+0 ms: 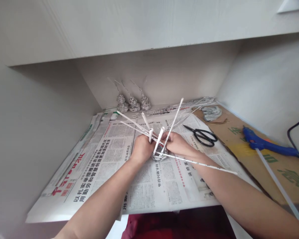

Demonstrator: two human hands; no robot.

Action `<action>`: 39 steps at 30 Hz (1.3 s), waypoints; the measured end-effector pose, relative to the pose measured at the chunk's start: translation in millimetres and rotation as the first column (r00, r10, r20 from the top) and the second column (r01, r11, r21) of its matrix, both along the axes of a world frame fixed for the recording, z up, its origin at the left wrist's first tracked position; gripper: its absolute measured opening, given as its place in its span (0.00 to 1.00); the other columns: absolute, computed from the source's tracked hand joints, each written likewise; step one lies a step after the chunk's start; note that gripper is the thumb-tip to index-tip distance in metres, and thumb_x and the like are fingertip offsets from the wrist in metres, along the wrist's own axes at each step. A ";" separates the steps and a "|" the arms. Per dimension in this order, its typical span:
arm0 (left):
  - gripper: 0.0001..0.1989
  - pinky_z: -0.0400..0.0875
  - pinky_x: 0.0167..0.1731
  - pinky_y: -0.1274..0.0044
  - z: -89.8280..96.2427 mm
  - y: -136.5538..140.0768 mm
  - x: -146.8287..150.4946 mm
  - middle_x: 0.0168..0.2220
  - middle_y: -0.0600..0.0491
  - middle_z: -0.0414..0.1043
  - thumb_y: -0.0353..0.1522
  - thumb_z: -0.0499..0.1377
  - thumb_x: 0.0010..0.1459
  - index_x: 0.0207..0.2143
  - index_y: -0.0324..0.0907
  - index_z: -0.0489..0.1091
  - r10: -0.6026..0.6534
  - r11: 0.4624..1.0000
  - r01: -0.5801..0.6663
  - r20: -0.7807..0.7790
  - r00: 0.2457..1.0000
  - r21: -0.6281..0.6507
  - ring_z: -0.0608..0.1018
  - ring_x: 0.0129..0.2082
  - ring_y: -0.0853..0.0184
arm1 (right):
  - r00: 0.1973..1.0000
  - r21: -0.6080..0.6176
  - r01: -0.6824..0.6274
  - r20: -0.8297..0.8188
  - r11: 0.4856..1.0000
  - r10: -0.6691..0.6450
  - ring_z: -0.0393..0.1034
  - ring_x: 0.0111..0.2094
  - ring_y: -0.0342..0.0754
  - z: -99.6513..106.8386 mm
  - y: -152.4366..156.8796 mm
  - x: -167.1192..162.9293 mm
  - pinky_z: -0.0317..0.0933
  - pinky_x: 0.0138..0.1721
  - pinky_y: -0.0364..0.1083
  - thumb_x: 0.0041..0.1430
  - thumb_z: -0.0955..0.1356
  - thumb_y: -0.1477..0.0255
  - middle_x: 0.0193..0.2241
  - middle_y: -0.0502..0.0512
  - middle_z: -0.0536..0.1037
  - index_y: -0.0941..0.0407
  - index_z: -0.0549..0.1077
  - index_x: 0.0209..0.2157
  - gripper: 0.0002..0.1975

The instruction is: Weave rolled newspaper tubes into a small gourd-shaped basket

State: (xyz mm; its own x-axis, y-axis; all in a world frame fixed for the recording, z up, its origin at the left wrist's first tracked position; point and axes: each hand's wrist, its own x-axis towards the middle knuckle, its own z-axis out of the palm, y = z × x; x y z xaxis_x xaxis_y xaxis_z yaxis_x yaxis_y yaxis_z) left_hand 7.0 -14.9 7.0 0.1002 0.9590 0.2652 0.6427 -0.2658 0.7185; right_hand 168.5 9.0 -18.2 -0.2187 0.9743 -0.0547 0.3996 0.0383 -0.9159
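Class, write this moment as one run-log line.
left hand and right hand: holding small paper weaving from opposite sides | scissors: on newspaper | glue gun: on cardboard

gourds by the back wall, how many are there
3: left gourd, middle gourd and right gourd, side by side near the back wall. None looks hidden.

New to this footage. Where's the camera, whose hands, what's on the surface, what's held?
There's no machine: these are a person's bare hands, in one picture from a head-worn camera looking forward and down. The left hand and right hand hold a small woven paper piece between them, with rolled-paper spokes sticking out. Newspaper lies beneath. To the right are black scissors and a blue glue gun over cardboard. Three gourd-shaped paper pieces stand at the back.
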 end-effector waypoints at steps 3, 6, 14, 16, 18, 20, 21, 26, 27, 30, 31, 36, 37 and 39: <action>0.07 0.68 0.30 0.78 0.7 0.2 0.4 0.28 0.50 0.78 0.27 0.58 0.50 0.29 0.42 0.77 0.000 1.000 0.000 -0.022 1.000 -0.004 0.78 0.29 0.65 | 1.000 -0.002 0.002 0.017 1.000 -0.002 0.73 0.27 0.45 0.4 -1.2 -1.0 0.63 0.26 0.40 0.45 0.71 0.71 0.27 0.51 0.79 0.56 0.73 0.32 0.09; 0.06 0.67 0.29 0.78 1.2 1.2 0.4 0.27 0.50 0.78 0.27 0.59 0.49 0.27 0.42 0.76 0.029 1.000 -0.029 -0.036 0.999 0.000 0.78 0.28 0.64 | 0.998 -0.075 0.005 -0.057 0.997 -0.009 0.72 0.24 0.45 6.7 -3.5 -1.7 0.63 0.23 0.40 0.48 0.69 0.70 0.25 0.51 0.78 0.56 0.73 0.32 0.07; 0.04 0.64 0.24 0.79 0.8 0.9 -0.3 0.23 0.52 0.75 0.28 0.59 0.48 0.23 0.40 0.73 0.051 0.999 -0.050 -0.012 0.999 0.003 0.76 0.24 0.66 | 0.984 -0.144 0.120 -0.112 0.982 -0.137 0.67 0.17 0.42 7.4 -4.6 -7.7 0.61 0.17 0.40 0.53 0.68 0.67 0.18 0.49 0.73 0.55 0.71 0.31 0.07; 0.04 0.64 0.24 0.79 0.0 0.6 -0.9 0.23 0.52 0.76 0.27 0.59 0.47 0.23 0.40 0.73 0.035 0.999 -0.035 0.030 0.999 -0.002 0.76 0.24 0.66 | 0.989 -0.082 0.132 -0.051 0.988 -0.136 0.68 0.19 0.42 2.8 -3.2 -7.2 0.62 0.19 0.40 0.51 0.68 0.71 0.19 0.49 0.73 0.55 0.72 0.31 0.04; 0.04 0.65 0.24 0.79 -2.0 1.1 -1.6 0.23 0.52 0.76 0.26 0.59 0.47 0.23 0.40 0.73 0.027 1.000 -0.028 0.066 0.997 0.004 0.76 0.24 0.67 | 0.991 -0.013 0.134 0.017 0.991 -0.134 0.69 0.21 0.43 -0.7 -2.1 -5.9 0.63 0.22 0.40 0.50 0.68 0.74 0.21 0.49 0.75 0.55 0.72 0.31 0.04; 0.03 0.64 0.23 0.80 -5.0 2.1 -2.5 0.23 0.53 0.75 0.26 0.59 0.46 0.23 0.40 0.72 0.039 0.999 -0.039 0.099 0.994 0.006 0.75 0.23 0.67 | 0.988 0.026 0.144 0.053 0.989 -0.145 0.70 0.23 0.43 -1.6 -2.1 -5.2 0.64 0.24 0.40 0.49 0.67 0.77 0.22 0.49 0.76 0.55 0.72 0.31 0.06; 0.02 0.64 0.22 0.80 -6.6 2.8 -3.0 0.22 0.53 0.75 0.27 0.60 0.46 0.23 0.40 0.72 0.044 0.999 -0.045 0.110 0.993 0.009 0.75 0.23 0.67 | 0.987 0.030 0.149 0.055 0.988 -0.150 0.71 0.23 0.43 -1.0 -2.6 -5.2 0.64 0.24 0.40 0.48 0.67 0.78 0.23 0.49 0.76 0.55 0.72 0.30 0.06; 0.01 0.64 0.22 0.79 -10.3 4.5 -3.8 0.22 0.53 0.75 0.27 0.61 0.45 0.23 0.41 0.73 0.050 0.998 -0.052 0.117 0.992 0.019 0.75 0.23 0.67 | 0.984 -0.138 0.156 -0.066 0.978 -0.167 0.71 0.20 0.44 9.1 -5.6 -8.2 0.66 0.20 0.41 0.48 0.67 0.78 0.22 0.50 0.76 0.56 0.71 0.31 0.06; 0.01 0.64 0.22 0.79 -10.0 4.3 -3.4 0.22 0.53 0.75 0.27 0.62 0.44 0.23 0.40 0.72 0.052 0.998 -0.054 0.121 0.991 0.018 0.75 0.23 0.67 | 0.980 -0.186 0.154 -0.095 0.970 -0.174 0.71 0.19 0.44 11.2 -5.6 -8.7 0.66 0.19 0.41 0.49 0.67 0.78 0.21 0.50 0.76 0.56 0.72 0.31 0.05; 0.01 0.65 0.22 0.79 -8.2 2.6 -1.3 0.22 0.53 0.75 0.28 0.63 0.43 0.23 0.40 0.73 0.053 0.999 -0.054 0.136 0.989 0.005 0.75 0.22 0.67 | 0.972 -0.248 0.151 -0.141 0.957 -0.190 0.68 0.15 0.43 15.2 -4.0 -9.0 0.65 0.15 0.41 0.51 0.69 0.70 0.18 0.50 0.74 0.57 0.72 0.28 0.04; 0.01 0.65 0.22 0.80 -7.7 1.9 -0.5 0.22 0.53 0.75 0.28 0.63 0.44 0.24 0.40 0.73 0.050 0.999 -0.050 0.140 0.989 0.001 0.75 0.22 0.67 | 0.970 -0.244 0.155 -0.148 0.957 -0.194 0.67 0.14 0.42 15.6 -3.4 -8.9 0.64 0.14 0.41 0.51 0.70 0.67 0.16 0.50 0.73 0.57 0.71 0.26 0.08; 0.03 0.67 0.24 0.79 -7.4 -0.4 1.7 0.24 0.51 0.76 0.30 0.62 0.46 0.25 0.39 0.74 0.016 1.000 -0.016 0.134 0.991 0.000 0.77 0.24 0.67 | 0.936 -0.250 0.215 -0.224 0.944 -0.273 0.61 0.12 0.39 14.6 -3.0 -10.4 0.57 0.11 0.37 0.48 0.72 0.69 0.13 0.46 0.70 0.57 0.70 0.24 0.09; 0.03 0.67 0.25 0.79 -7.5 -0.4 1.7 0.24 0.51 0.76 0.30 0.62 0.46 0.25 0.39 0.74 0.019 1.000 -0.019 0.123 0.992 -0.002 0.77 0.25 0.67 | 0.926 -0.257 0.232 -0.236 0.938 -0.294 0.61 0.12 0.39 14.3 -3.5 -11.6 0.57 0.11 0.37 0.48 0.72 0.70 0.13 0.46 0.69 0.57 0.70 0.24 0.08; 0.03 0.67 0.25 0.80 -7.9 -0.1 1.4 0.24 0.51 0.77 0.30 0.62 0.46 0.26 0.39 0.75 0.029 1.000 -0.029 0.098 0.995 0.001 0.77 0.25 0.67 | 0.917 -0.256 0.253 -0.245 0.933 -0.315 0.61 0.12 0.39 13.5 -4.7 -14.4 0.56 0.11 0.38 0.49 0.70 0.73 0.13 0.45 0.69 0.57 0.70 0.25 0.05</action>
State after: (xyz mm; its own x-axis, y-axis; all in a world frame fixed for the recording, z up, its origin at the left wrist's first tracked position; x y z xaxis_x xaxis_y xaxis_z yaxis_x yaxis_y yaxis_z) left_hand 8.4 -15.0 -0.8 0.0461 0.9605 0.2743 0.5769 -0.2498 0.7777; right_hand 154.1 4.3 -4.7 0.0287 0.9687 -0.2465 0.0923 -0.2481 -0.9643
